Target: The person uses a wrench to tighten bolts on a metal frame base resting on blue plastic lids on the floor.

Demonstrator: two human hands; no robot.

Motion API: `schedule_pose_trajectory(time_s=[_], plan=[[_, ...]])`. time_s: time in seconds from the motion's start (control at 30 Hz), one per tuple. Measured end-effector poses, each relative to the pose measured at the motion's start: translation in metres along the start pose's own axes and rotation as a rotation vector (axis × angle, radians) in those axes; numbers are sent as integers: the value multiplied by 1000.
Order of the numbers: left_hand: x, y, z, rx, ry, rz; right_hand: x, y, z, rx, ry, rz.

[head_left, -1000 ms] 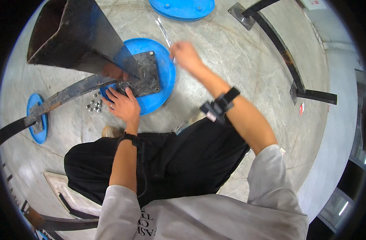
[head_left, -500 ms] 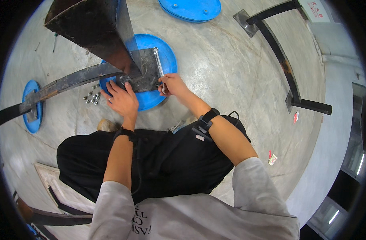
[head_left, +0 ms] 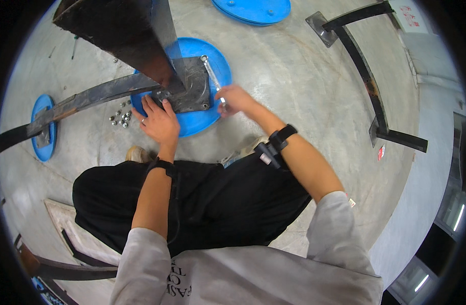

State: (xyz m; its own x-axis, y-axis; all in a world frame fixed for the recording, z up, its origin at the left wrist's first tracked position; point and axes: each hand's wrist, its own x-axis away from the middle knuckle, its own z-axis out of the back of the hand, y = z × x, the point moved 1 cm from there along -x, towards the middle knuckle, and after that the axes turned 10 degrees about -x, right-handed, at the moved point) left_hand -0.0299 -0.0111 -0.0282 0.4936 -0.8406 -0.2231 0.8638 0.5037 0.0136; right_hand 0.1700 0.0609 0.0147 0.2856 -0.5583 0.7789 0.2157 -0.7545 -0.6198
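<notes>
My right hand (head_left: 236,99) grips a silver wrench (head_left: 211,73) near its lower end. The wrench points up and away, its far ring end over the right side of a dark square metal plate (head_left: 195,96). A nut (head_left: 205,106) sits at the plate's near right corner, just left of my right hand. My left hand (head_left: 161,123) rests with fingers spread at the plate's near left edge. Under the plate is a round blue disc (head_left: 195,127). A thick dark metal post (head_left: 126,40) rises from the plate and hides part of it.
Several loose nuts (head_left: 123,118) lie on the floor left of my left hand. A curved dark bar (head_left: 90,96) runs left to another blue disc (head_left: 43,145). More blue discs (head_left: 253,11) lie far ahead; a curved metal frame (head_left: 365,76) stands right. A screwdriver (head_left: 74,47) lies far left.
My right hand and the wrench have shifted right, away from the plate's near right corner, and the nut there now shows. My left hand stays at the plate. The whole view has shifted slightly.
</notes>
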Motion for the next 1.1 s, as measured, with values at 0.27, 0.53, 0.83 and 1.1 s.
schedule_pose_trajectory(time_s=[0.27, 0.53, 0.83, 1.1], plan=[[-1, -2, 2, 4, 19, 1, -22, -43, 79, 516, 21, 70], [2, 4, 2, 12, -12, 3, -26, -142, 81, 1662, 356, 1144], [0, 5, 8, 22, 15, -4, 15, -79, 53, 454, 323, 580], [0, -1, 4, 35, 35, -4, 19, -4, -20, -254, 194, 249]])
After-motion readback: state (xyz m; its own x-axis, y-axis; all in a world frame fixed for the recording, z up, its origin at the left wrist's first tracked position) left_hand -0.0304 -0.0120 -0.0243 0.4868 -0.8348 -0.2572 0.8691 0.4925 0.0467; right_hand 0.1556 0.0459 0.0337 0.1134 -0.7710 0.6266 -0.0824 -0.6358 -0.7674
